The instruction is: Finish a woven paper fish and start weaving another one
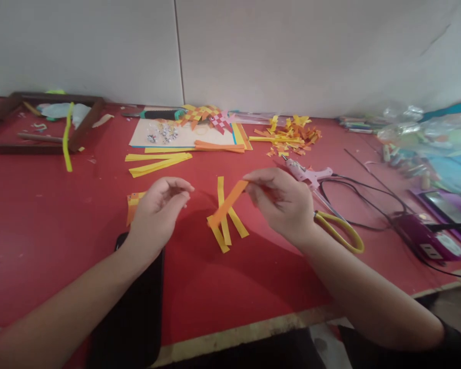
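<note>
My right hand (282, 202) pinches the upper end of an orange paper strip (229, 202) between thumb and fingers. The strip slants down to the left, over several yellow paper strips (238, 222) on the red tabletop. Whether its lower end touches them I cannot tell. To the left, my left hand (161, 210) hovers with fingers bent and a small gap to the thumb, with nothing visible in it. An orange and yellow checked paper piece (132, 207) is partly hidden behind that hand. A black phone (144, 307) lies below the left wrist.
A pink glue gun (309, 174) with a black cord and yellow-handled scissors (343, 233) lie right. Farther back are yellow strips (161, 164), white card (142, 136), woven paper fish (202, 118) and paper scraps (295, 130). A dark wooden frame (30, 149) is far left; a purple box (426, 238), right.
</note>
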`<state>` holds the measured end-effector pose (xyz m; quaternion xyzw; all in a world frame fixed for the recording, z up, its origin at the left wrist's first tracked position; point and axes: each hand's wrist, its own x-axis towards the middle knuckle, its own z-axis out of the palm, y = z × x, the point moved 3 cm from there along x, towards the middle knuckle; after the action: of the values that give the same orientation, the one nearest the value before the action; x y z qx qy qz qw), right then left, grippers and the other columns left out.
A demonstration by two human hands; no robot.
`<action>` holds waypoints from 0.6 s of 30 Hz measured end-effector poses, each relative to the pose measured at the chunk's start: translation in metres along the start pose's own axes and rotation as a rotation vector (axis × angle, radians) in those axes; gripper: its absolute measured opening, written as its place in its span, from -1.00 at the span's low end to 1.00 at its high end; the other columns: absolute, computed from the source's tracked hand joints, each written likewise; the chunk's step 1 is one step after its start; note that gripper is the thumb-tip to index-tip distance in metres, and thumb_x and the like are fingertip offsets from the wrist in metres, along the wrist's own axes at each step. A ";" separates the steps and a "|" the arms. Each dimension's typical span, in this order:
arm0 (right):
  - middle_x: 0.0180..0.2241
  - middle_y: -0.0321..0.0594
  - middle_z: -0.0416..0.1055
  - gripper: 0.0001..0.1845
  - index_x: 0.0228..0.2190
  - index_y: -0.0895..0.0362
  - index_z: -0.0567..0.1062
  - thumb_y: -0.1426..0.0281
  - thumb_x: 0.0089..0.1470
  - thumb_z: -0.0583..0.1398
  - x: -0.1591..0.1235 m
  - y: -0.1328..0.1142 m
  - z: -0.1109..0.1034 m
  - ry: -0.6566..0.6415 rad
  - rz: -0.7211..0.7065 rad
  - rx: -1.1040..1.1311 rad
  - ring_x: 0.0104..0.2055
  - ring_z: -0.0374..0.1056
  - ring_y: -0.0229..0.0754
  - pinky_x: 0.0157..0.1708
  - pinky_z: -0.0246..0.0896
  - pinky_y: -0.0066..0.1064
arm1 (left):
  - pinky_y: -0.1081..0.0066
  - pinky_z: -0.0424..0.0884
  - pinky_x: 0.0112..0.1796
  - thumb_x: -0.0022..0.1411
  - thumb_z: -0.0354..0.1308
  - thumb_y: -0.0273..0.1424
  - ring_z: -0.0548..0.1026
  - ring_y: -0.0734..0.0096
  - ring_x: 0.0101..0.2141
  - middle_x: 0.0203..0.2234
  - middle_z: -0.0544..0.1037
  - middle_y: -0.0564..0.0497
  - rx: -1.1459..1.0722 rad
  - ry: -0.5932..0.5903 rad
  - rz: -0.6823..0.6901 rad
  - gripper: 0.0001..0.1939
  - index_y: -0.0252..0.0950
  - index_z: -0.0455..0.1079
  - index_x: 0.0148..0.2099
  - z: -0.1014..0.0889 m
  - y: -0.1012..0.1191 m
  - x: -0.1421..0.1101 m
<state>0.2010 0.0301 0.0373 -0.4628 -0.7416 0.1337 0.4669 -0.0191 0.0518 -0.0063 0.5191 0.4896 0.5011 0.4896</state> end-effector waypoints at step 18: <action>-0.39 -0.24 0.55 -0.90 -0.32 0.13 0.54 0.55 0.12 0.25 -0.013 -0.012 0.019 -0.183 -0.161 0.185 -0.35 0.48 -0.31 -0.32 0.40 -0.51 | 0.54 0.50 -0.24 0.27 0.01 -0.62 0.52 0.53 -0.31 -0.31 0.53 0.08 -0.092 -0.475 0.102 -0.70 -0.17 0.47 -0.13 0.016 0.016 -0.030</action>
<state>0.1804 0.0175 0.0278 -0.3430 -0.8002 0.2052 0.4471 -0.0037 0.0208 0.0080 0.6236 0.3105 0.4108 0.5883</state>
